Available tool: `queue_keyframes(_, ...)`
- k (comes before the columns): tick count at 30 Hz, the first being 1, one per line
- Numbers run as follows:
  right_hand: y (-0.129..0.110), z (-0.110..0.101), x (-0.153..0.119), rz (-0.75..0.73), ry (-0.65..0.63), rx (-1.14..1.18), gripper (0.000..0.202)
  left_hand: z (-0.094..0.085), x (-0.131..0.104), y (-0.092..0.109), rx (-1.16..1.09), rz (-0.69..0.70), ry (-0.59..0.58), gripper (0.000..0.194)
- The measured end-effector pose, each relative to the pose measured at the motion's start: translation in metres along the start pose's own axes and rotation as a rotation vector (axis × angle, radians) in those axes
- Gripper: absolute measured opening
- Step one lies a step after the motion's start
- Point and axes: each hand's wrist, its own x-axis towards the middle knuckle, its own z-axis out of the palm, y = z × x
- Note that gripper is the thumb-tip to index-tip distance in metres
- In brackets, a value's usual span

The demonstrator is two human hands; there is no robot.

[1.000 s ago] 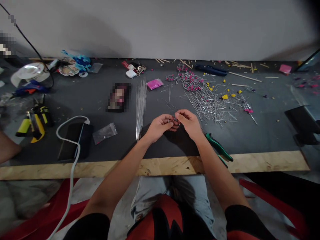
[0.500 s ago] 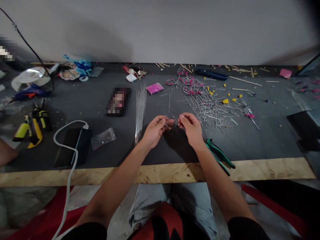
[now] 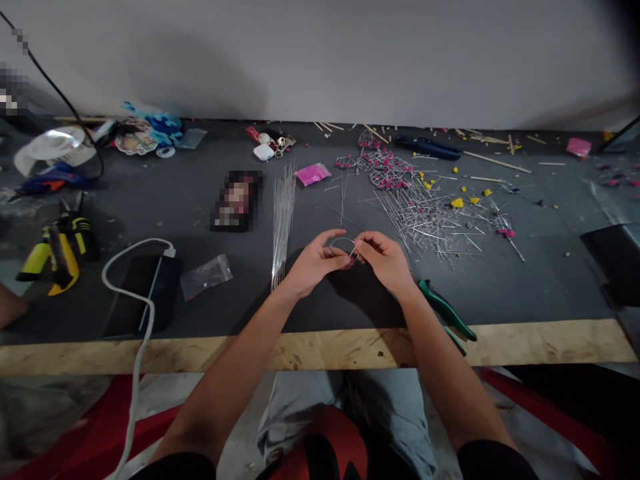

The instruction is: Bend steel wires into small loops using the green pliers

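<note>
A thin silvery wire (image 3: 343,240), bent into a loop, is held between my two hands above the dark table mat. My left hand (image 3: 323,260) pinches it near the lower right of the loop, with the index finger stretched along the top. On the other side, my right hand (image 3: 383,257) grips the wire between thumb and fingertips. Left of my hands lies a bundle of straight wires (image 3: 283,223). Beyond my right hand spreads a heap of wire pieces (image 3: 430,217), some with pink beads. Green-handled pliers (image 3: 447,312) rest by my right forearm.
A pink packet (image 3: 313,175) lies behind my hands. Leftward are a clear plastic bag (image 3: 206,276), a power bank (image 3: 163,293) with a white cable (image 3: 143,347), and yellow-black tools (image 3: 63,250). A blue-handled tool (image 3: 430,148) lies at the back. Another person's arm (image 3: 11,307) shows at far left.
My left thumb has moved across toward my right fingertips, and its index finger has lifted and straightened. The wire loop has turned in my hands. The view has shifted slightly.
</note>
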Motion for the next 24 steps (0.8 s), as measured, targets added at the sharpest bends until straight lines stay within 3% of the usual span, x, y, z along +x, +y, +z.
queue_keyframes(4, -0.0035, -0.0027, -0.0013, 0.015, -0.112, -0.062, 0.015, -0.0020, -0.0001, -0.0008, 0.132, -0.023, -0.045, 0.023)
queue_keyframes(10, -0.0003, -0.0033, -0.0022, 0.034, -0.217, -0.017, 0.015, -0.0006, -0.0027, 0.0011, 0.179, -0.058, -0.125, 0.025)
queue_keyframes(18, -0.0003, -0.0020, -0.0018, 0.029, -0.149, 0.014, 0.015, -0.0034, -0.0006, -0.0005, 0.130, -0.022, -0.076, 0.030)
queue_keyframes(24, 0.0031, -0.0023, 0.0011, -0.001, -0.001, 0.078, 0.016, -0.0024, 0.0012, 0.0010, 0.001, 0.007, -0.050, 0.044)
